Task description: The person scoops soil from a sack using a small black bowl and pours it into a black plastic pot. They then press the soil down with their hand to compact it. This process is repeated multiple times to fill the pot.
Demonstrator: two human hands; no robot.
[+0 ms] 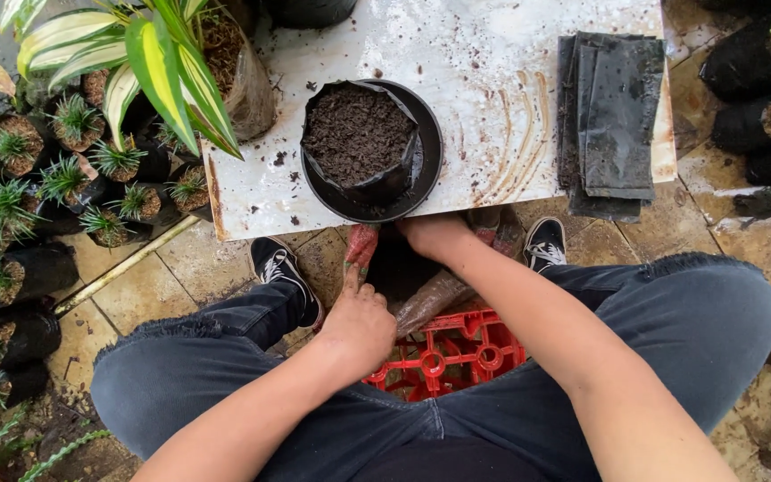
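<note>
Head view: the soil sack (421, 295) is pinched open at its rim by the left hand (360, 323); the right hand (435, 234) is buried inside, grip unseen; soil is best scooped slowly toward the grow bag (359, 138).

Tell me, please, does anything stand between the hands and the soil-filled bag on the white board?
Nothing visible blocks the way. Both hands are below the board's near edge at a sack between the knees: left hand on its rim, right hand reaching in. The soil bag sits in a black dish just beyond that edge.
</note>
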